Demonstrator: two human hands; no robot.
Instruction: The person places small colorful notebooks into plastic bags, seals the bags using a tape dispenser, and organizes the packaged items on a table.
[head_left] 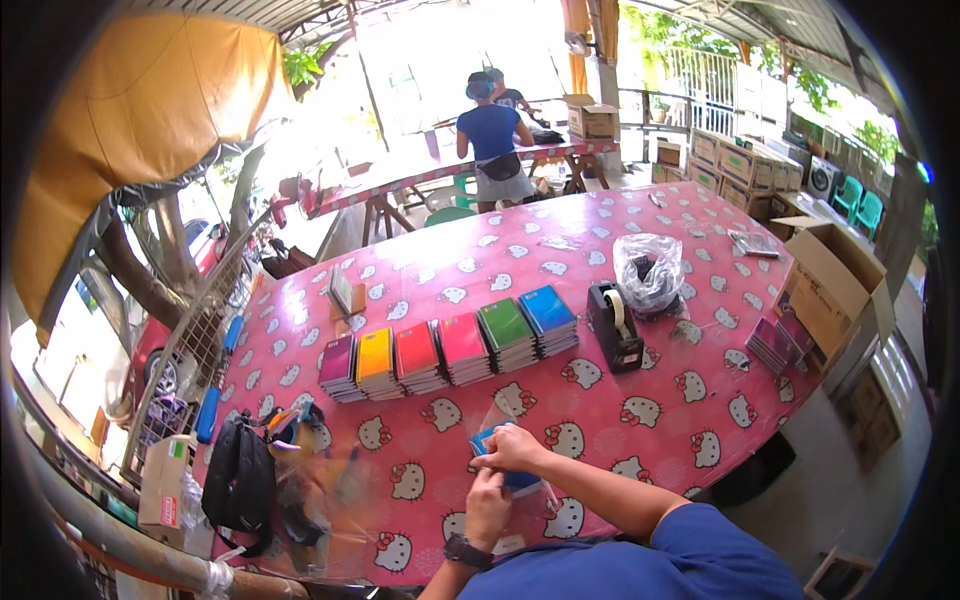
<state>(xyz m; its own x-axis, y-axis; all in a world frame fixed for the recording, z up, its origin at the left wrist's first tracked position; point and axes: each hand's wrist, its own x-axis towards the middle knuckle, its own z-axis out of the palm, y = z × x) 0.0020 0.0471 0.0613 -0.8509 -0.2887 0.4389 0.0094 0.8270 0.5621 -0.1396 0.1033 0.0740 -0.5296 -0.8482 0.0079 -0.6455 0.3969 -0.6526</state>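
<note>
Head view: the right hand (513, 447) and left hand (488, 510) meet, fingers curled, over a blue notebook (481, 438) lying directly beneath them; the fingertips are hidden, so I cannot tell whether either is closed on it. Behind the grip, the near edge of the table (630, 455) runs close along the person's body. Bare tablecloth stretches right of the hands toward the far-off right edge, while notebook stacks (440, 350) form a row just ahead, limiting forward room. Ahead and right, beyond a tape dispenser (615, 330), a clear bag (648, 272) holds something dark. Farther right stands an open cardboard box (825, 285), its inside unseen. Well left lies a black backpack (238, 475), contents hidden.
</note>
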